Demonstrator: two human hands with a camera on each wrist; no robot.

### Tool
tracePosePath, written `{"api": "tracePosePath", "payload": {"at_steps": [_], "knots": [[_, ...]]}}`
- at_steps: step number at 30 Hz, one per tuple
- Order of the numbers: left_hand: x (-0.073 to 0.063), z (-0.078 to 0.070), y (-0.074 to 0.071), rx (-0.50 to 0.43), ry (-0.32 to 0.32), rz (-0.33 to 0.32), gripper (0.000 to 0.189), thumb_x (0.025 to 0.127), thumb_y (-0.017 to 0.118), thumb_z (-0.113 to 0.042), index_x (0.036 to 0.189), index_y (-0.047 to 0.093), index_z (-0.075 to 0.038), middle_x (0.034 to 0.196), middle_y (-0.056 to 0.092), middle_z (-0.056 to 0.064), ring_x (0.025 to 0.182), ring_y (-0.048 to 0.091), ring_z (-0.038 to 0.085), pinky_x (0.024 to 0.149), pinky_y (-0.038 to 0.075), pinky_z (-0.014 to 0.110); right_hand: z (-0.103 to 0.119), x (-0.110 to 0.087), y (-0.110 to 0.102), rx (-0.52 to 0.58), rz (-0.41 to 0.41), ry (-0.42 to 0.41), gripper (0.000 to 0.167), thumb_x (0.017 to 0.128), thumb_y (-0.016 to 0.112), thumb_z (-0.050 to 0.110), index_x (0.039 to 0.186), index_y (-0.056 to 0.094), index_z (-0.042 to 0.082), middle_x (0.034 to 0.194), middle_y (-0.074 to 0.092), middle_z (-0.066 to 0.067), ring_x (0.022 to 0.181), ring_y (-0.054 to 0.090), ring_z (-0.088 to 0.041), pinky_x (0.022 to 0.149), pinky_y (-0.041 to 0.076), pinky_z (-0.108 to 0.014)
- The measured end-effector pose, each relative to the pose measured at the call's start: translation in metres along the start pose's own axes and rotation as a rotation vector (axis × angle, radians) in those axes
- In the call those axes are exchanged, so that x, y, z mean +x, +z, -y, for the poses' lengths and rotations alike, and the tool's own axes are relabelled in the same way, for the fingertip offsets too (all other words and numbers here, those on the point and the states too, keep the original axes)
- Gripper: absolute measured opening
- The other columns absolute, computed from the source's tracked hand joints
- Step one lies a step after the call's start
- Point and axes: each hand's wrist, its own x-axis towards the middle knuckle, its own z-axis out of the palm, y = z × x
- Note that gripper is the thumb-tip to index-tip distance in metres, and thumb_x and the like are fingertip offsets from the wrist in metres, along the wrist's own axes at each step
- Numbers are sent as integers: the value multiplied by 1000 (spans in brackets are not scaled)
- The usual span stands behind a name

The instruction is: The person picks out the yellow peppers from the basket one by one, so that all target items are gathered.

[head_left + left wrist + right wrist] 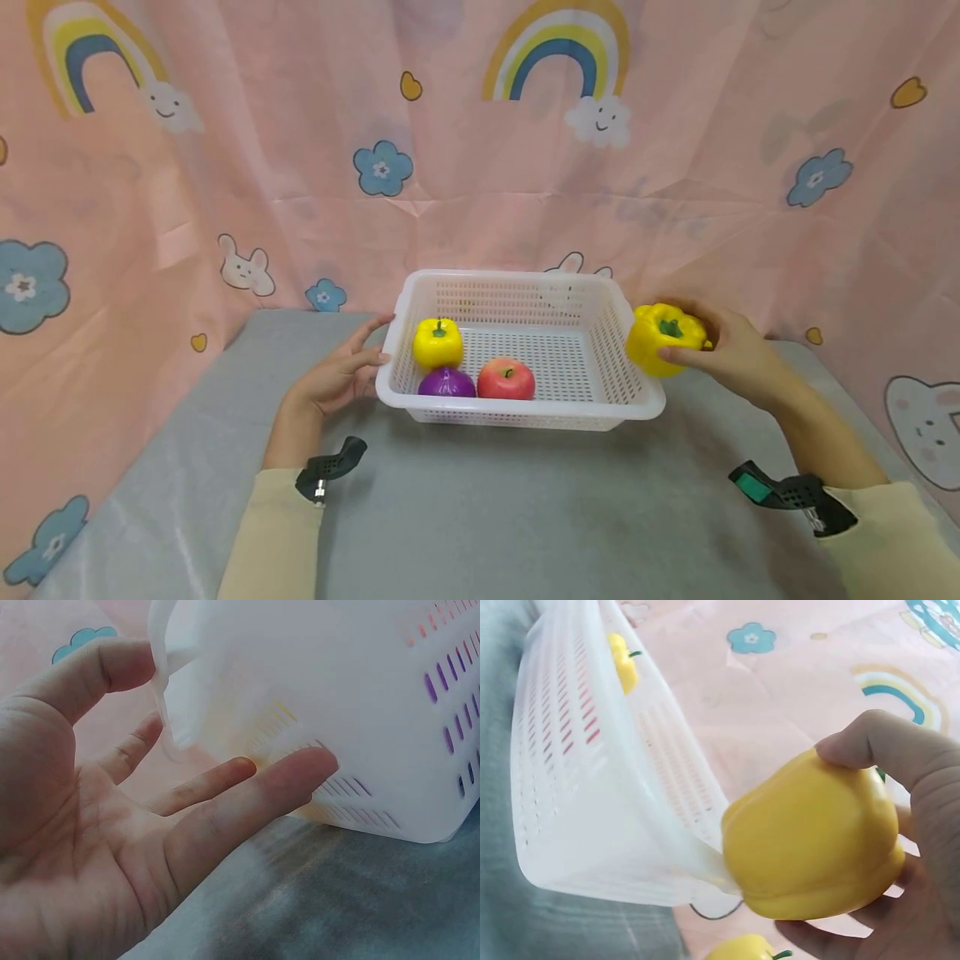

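A white plastic basket (517,410) stands on the grey cloth. Inside at its left are a small yellow bell pepper (438,343), a purple onion-like vegetable (447,382), partly hidden by the front rim, and a red apple (506,379). My left hand (341,371) touches the basket's left end, digits extended along its rim and outer wall. At the right end, my right hand (723,350) grips a larger yellow bell pepper (810,840) between thumb and fingers, beside the rim. Another yellow pepper (739,949) shows below it in the right wrist view, mostly cut off.
Grey cloth (480,517) covers the table under the basket. Close behind rises a pink curtain (465,233) printed with rainbows, flowers and rabbits. Black wrist straps (330,468) are worn on both forearms.
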Motion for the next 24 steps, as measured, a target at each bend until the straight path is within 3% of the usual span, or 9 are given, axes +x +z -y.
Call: {"api": "tracePosePath", "payload": {"at_steps": [10, 15, 24], "knots": [[-1, 0, -1, -16, 0, 8, 73, 101, 54, -13, 159, 15, -36, 158, 38, 22, 104, 73, 18, 86, 62, 45, -6, -9, 22, 114, -227, -111, 55, 88, 75, 5, 138, 54, 6, 139, 52, 8, 110, 56, -5, 89, 50, -4], [-1, 1, 0, -10, 6, 5, 75, 101, 54, -13, 160, 13, -33, 157, 38, 23, 105, 73, 19, 86, 62, 44, -9, -13, 25, 194, -283, -127, 47, 87, 73, -3, 132, 58, -1, 142, 55, 11, 117, 57, -1, 91, 50, -5], [-1, 1, 0, -12, 17, 19, 75, 101, 54, -12, 161, 13, -32, 157, 37, 24, 105, 72, 18, 86, 63, 44, -20, -21, 17, 225, -354, -97, 40, 87, 72, -6, 125, 62, -3, 137, 55, 19, 112, 59, 4, 86, 52, -5]]}}
